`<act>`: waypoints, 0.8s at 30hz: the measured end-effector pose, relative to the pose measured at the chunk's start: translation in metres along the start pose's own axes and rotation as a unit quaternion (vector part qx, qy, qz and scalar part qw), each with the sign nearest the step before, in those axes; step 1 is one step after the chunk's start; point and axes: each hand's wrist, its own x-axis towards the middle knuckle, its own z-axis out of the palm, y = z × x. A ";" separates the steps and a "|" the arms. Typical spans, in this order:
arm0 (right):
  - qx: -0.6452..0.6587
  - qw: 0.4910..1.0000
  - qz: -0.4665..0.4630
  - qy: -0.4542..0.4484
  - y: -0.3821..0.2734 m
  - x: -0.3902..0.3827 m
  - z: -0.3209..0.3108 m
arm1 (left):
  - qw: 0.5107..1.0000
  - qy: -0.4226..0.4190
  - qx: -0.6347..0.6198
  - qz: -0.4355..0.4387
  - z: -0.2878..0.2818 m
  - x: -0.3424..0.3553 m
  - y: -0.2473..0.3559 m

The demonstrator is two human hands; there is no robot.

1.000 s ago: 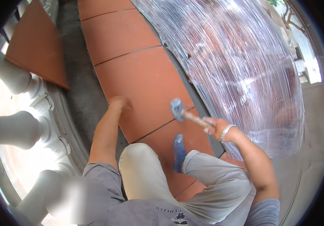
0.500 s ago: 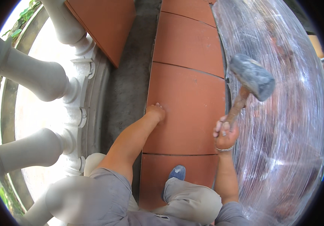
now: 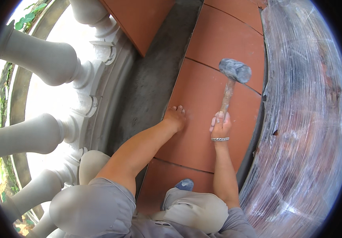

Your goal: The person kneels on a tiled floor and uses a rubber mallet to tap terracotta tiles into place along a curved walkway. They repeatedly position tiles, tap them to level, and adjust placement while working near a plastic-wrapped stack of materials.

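My right hand [image 3: 221, 126] is closed round the wooden handle of a rubber mallet [image 3: 235, 70]. Its grey, dusty head is raised over the far part of a large terracotta floor tile [image 3: 206, 95]. To the left, my left hand [image 3: 175, 119] rests on the same tile close to its left edge. The fingers there are partly foreshortened, with the tips a little apart and nothing seen in them.
More terracotta tiles [image 3: 222, 39] continue the row ahead. A loose tile [image 3: 139, 22] leans against white balusters [image 3: 40, 55] on the left, beside a dark grey strip of bare floor [image 3: 147, 75]. Plastic-wrapped goods [image 3: 306, 119] line the right side. My shoe [image 3: 184, 184] stands on the nearest tile.
My right hand has brought the mallet leftward, from beside the wrapped goods to over the tile. My left hand remains at the tile's left edge. The whole view has turned slightly.
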 end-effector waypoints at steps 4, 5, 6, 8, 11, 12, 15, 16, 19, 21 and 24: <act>-0.205 0.978 -0.023 -0.020 0.006 0.010 0.018 | 0.999 -0.017 0.034 0.003 -0.001 -0.001 0.002; -0.261 0.964 -0.040 -0.042 0.010 0.015 0.020 | 0.999 -0.018 0.042 0.000 0.000 0.000 0.002; -0.330 0.942 -0.013 -0.066 0.013 0.017 0.021 | 0.999 -0.017 0.049 -0.002 0.001 0.001 0.003; -0.365 0.927 0.015 -0.083 0.017 0.017 0.022 | 1.000 -0.002 0.030 -0.001 0.005 0.003 0.002; -0.283 0.958 0.011 -0.054 0.016 0.010 0.024 | 1.000 0.008 0.002 0.003 0.009 0.004 0.002; -0.263 0.964 -0.001 -0.032 0.014 0.007 0.026 | 1.000 -0.005 0.027 0.002 0.007 0.006 0.003; -0.275 0.961 0.004 -0.020 0.009 0.008 0.030 | 0.997 -0.052 0.055 -0.004 -0.004 0.000 0.009; -0.302 0.951 0.046 -0.047 0.008 0.011 0.029 | 0.996 -0.067 0.053 -0.005 -0.009 -0.004 0.010; -0.351 0.936 0.024 0.006 0.009 0.020 0.022 | 0.995 -0.089 0.052 0.009 -0.025 -0.015 0.009; -0.199 0.975 0.097 0.002 0.014 0.019 0.018 | 0.995 -0.084 0.045 0.023 -0.029 -0.020 0.007; -0.165 0.985 0.027 0.035 0.023 0.013 0.020 | 0.997 -0.061 0.042 0.029 -0.026 -0.020 0.009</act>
